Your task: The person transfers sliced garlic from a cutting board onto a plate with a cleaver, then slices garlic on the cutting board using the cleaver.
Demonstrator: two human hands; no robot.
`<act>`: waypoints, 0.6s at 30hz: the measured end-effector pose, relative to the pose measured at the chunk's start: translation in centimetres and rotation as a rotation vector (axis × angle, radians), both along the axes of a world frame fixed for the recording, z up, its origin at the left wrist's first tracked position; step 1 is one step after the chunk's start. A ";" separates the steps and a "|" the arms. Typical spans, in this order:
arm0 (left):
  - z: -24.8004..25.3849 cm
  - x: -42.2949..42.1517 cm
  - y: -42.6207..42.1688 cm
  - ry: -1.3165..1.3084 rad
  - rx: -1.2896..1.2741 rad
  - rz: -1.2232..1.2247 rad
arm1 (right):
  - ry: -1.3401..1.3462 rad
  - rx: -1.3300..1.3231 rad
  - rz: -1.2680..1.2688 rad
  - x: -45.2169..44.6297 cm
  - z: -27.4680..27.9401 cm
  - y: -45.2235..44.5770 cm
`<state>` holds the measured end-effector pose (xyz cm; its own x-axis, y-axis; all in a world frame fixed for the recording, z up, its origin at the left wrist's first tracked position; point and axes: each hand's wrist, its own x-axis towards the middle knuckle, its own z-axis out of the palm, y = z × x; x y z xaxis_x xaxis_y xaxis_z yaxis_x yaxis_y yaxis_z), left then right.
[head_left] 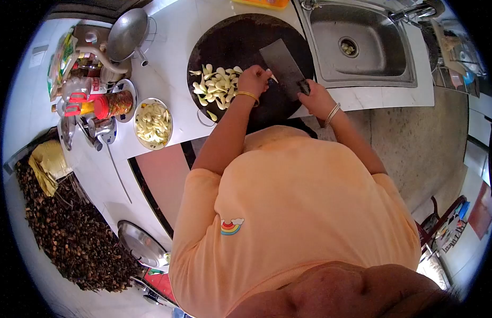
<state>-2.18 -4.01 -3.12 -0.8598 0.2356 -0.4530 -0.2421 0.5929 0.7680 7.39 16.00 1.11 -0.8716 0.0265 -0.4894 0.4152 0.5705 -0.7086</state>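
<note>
On the round dark chopping board [219, 45] lies a heap of peeled garlic cloves [219, 85], toward its left side. My left hand [254, 80] is closed at the right edge of the heap, with a small pale clove [273, 78] at its fingertips. Wrapped round the handle of a wide cleaver [282, 66], my right hand [316, 100] is over the board's right part. The blade points up and left, close to the left fingertips but apart from them. A plate of sliced pale pieces [153, 123] stands left of the board.
A steel sink [331, 58] with a faucet [415, 11] is at the right. Jars, bottles and a red-lidded jar [113, 104] stand at the left, below a wok [128, 34]. A metal tray [140, 244] is lower left. An orange container [264, 3] touches the top edge.
</note>
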 end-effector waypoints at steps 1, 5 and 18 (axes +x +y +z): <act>-0.4 -0.1 -0.1 -0.006 0.036 0.014 | 0.015 -0.005 0.013 0.0 0.1 0.1; -0.1 -0.2 -0.1 -0.044 0.038 0.014 | 0.043 0.048 0.050 -0.6 0.4 0.2; -1.2 0.0 -0.1 0.047 0.002 -0.043 | 0.105 0.216 0.126 -2.3 0.1 -2.7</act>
<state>-2.21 -4.16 -4.36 -0.8694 0.2734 -0.4116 -0.1802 0.6001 0.7793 5.04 13.28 1.18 -0.9202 0.0087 -0.3913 0.2625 0.7553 -0.6006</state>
